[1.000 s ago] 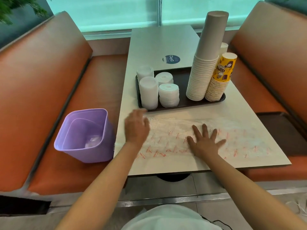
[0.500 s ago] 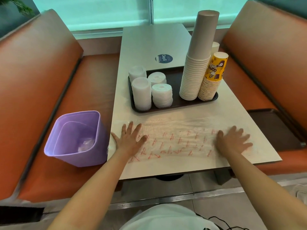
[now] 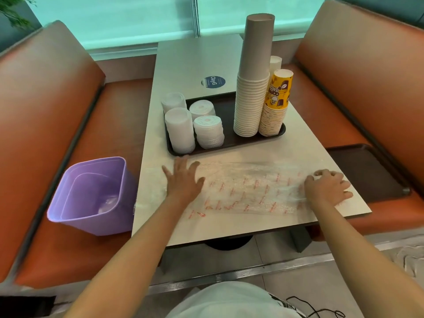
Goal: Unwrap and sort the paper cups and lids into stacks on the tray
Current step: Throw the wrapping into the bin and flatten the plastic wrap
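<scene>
I am seeing a purple bin (image 3: 91,193) sitting on the orange seat (image 3: 75,138), off to the left of the left hand. Something clear is lying in the bottom of it. A round blue sticker (image 3: 213,81) is sitting on the white table (image 3: 197,63), far past both hands. A second dark tray (image 3: 364,173) is lying on the other orange seat (image 3: 358,65), just right of the right hand. A big window (image 3: 146,19) is glowing green-blue behind the table. Some green leaves (image 3: 11,10) are poking in at the top left corner. A black cord (image 3: 316,311) is lying on the floor, below the right arm.
</scene>
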The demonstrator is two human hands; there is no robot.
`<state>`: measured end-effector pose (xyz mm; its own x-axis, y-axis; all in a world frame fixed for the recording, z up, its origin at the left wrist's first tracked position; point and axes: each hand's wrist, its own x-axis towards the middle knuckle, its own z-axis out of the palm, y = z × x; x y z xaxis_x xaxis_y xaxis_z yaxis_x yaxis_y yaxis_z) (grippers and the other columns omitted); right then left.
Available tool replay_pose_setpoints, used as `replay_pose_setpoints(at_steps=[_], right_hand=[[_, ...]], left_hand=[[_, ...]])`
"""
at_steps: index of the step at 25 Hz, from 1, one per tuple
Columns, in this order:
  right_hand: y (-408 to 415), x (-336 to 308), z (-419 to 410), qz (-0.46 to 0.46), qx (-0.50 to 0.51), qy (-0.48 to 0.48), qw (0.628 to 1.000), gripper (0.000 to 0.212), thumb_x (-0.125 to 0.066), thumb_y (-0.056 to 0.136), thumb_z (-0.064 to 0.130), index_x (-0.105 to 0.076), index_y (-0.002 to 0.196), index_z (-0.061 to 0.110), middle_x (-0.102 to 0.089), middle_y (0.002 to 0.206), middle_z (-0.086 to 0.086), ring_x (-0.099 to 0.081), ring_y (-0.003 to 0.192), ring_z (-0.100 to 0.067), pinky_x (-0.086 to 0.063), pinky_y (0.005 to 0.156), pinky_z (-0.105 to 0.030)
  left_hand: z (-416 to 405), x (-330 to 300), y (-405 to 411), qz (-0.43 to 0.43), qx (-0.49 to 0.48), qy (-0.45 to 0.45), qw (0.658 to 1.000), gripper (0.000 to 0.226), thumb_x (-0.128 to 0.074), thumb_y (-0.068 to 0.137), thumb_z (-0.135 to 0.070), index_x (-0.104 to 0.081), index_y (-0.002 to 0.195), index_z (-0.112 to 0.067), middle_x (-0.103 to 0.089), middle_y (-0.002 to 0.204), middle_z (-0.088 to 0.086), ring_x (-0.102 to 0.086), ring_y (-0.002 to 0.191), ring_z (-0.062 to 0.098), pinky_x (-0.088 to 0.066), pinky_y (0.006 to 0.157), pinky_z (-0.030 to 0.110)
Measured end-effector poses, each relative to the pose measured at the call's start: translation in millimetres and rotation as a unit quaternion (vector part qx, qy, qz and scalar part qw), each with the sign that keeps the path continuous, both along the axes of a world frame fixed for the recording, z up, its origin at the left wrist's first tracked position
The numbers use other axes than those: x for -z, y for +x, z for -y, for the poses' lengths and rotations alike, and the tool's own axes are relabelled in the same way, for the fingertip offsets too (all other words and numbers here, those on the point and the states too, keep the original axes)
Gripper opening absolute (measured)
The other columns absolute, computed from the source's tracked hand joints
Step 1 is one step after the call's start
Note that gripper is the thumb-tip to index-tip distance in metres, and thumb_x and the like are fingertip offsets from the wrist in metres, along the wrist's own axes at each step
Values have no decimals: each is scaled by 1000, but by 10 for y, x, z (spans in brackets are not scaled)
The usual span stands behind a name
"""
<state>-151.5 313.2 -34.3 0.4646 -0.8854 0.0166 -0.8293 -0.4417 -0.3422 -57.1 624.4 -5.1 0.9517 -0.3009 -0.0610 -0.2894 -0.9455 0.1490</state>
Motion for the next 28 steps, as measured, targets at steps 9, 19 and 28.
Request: replay_pose_setpoints(at_steps=[9,19,28], right_hand=[[168,-994,-631,244,-248,192,918,8,-61,87,11,-56,91,15,-58,89,0,-59,78,-23,-50,60,-32],[319,-776,-650,224,-437,456,742,72,-56,76,37,-38,142,17,-46,139,4,-44,123,-10,-37,97,-21],[328,-732,-926,187,-441,555,680,14,-51,93,17,-60,103,15,-66,92,-5,-64,71,-23,-55,74,-38]], left_hand=[[1411,-268,-823,-235,80,-333,910,113,-76,74,-41,5,150,-22,-24,154,3,-24,141,20,-28,113,36],[678,-671,-579,-432,15,-602,672,34,-30,102,-23,-47,129,-31,-59,125,-1,-60,112,28,-40,96,41],[137,-489,-541,-397,-75,-609,682,60,-36,87,14,-51,129,-26,-62,116,-1,-66,92,22,-52,79,36]])
